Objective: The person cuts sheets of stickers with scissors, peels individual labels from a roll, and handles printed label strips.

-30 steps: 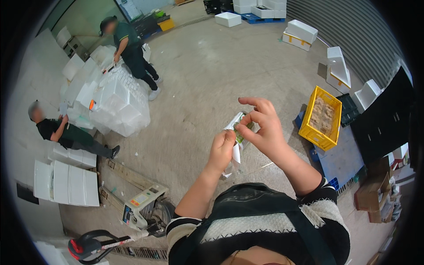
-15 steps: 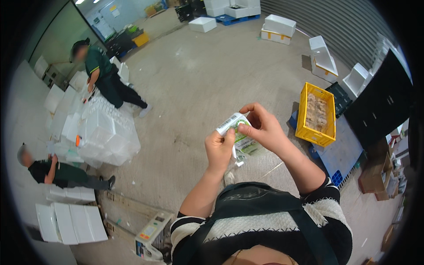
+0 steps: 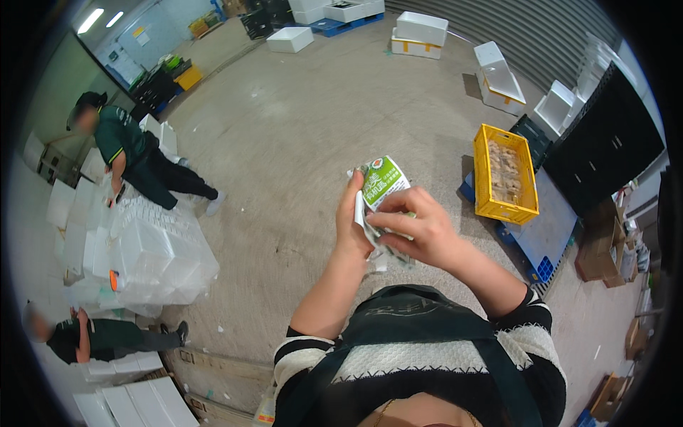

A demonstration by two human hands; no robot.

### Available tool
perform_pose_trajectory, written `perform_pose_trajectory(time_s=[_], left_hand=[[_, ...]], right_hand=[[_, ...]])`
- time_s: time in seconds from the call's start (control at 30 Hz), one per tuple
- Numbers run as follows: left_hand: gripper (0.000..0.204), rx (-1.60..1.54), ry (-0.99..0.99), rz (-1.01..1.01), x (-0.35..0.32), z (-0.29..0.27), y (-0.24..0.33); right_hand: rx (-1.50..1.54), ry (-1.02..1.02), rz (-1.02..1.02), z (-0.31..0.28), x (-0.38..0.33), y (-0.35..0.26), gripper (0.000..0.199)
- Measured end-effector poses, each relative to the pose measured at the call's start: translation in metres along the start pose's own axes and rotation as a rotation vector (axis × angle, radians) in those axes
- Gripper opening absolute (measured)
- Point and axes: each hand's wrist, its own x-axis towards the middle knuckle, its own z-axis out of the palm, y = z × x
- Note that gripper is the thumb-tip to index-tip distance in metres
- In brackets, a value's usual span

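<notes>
In front of my chest I hold a green-and-white printed packet point(image 3: 386, 182) with some clear plastic hanging below it; its contents cannot be made out. My left hand point(image 3: 351, 222) is closed around the packet's left edge, thumb up along the side. Bent across the lower front of it, my right hand point(image 3: 421, 226) presses its fingers against the packet and partly hides it.
To the right, a yellow crate point(image 3: 485, 203) holding bagged, brownish goods stands on a blue pallet point(image 3: 553, 226). White foam boxes point(image 3: 420, 32) line the far side. At left, two co-workers point(image 3: 131, 146) stand beside a plastic-wrapped pile of white boxes point(image 3: 160, 245).
The packet has been turned so its green printed face shows upright. My right hand has moved from its top edge down to its lower front. The whole view has shifted.
</notes>
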Motion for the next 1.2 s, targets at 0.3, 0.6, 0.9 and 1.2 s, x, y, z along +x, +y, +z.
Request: perform_pose_trajectory(time_s=[0.3, 0.6, 0.9, 1.2], left_hand=[[0.047, -0.049, -0.063, -0.127, 0.051, -0.007, 0.009], [0.023, 0.08, 0.03, 0.116, 0.115, -0.028, 0.016], [0.029, 1.025, 0.364, 0.767, 0.164, -0.009, 0.053], [0.03, 1.154, 0.555, 0.799, 0.18, -0.027, 0.089]], right_hand=[[-0.15, -0.052, 0.02, 0.01, 0.037, 0.033, 0.058], [0.108, -0.12, -0.104, 0.019, 0.084, 0.103, 0.032], [0.248, -0.12, 0.112, 0.02, 0.119, 0.204, 0.017], [0.459, -0.345, -0.028, 0.04, 0.175, 0.214, 0.013]])
